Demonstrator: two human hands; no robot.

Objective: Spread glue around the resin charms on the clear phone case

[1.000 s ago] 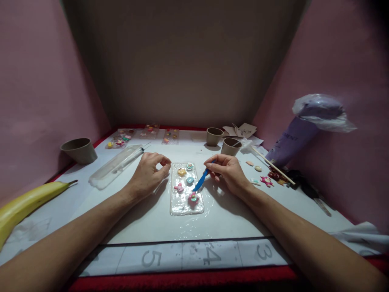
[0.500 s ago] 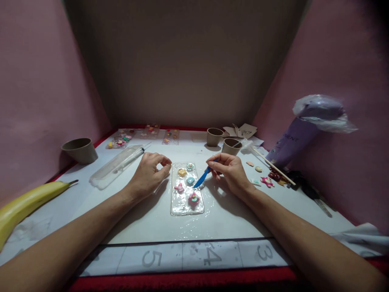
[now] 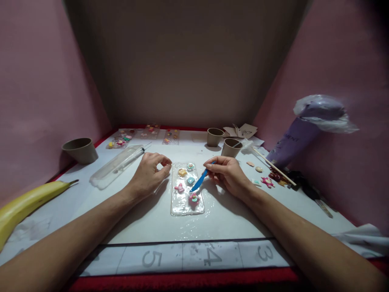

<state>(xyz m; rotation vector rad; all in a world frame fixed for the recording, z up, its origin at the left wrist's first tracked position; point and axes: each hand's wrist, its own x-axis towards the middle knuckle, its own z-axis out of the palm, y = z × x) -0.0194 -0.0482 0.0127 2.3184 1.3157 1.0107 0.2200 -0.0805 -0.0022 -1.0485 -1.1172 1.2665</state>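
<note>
A clear phone case (image 3: 179,207) lies on the white board in front of me, its surface glossy and dotted with several small charms. Among them are a yellow charm (image 3: 182,172), a pale blue charm (image 3: 190,180), a pink charm (image 3: 179,187) and a pink flower-like charm (image 3: 193,199). My left hand (image 3: 152,170) has thumb and forefinger pinched at the case's upper left corner. Between the fingertips of my right hand (image 3: 225,173) is a blue plastic knife (image 3: 199,182). Its tip points down at the case, just above the pink flower-like charm.
At the left are a banana (image 3: 33,198), a brown cup (image 3: 80,150) and a syringe in a clear wrapper (image 3: 117,164). Decorated cases (image 3: 170,136) lie behind. Two brown cups (image 3: 214,137), a wooden stick (image 3: 273,165), loose charms (image 3: 267,182) and a purple bag (image 3: 294,138) are rightward.
My right hand has shifted slightly left and toward me, bringing the blue knife's tip further over the case. My left hand and the case have stayed put.
</note>
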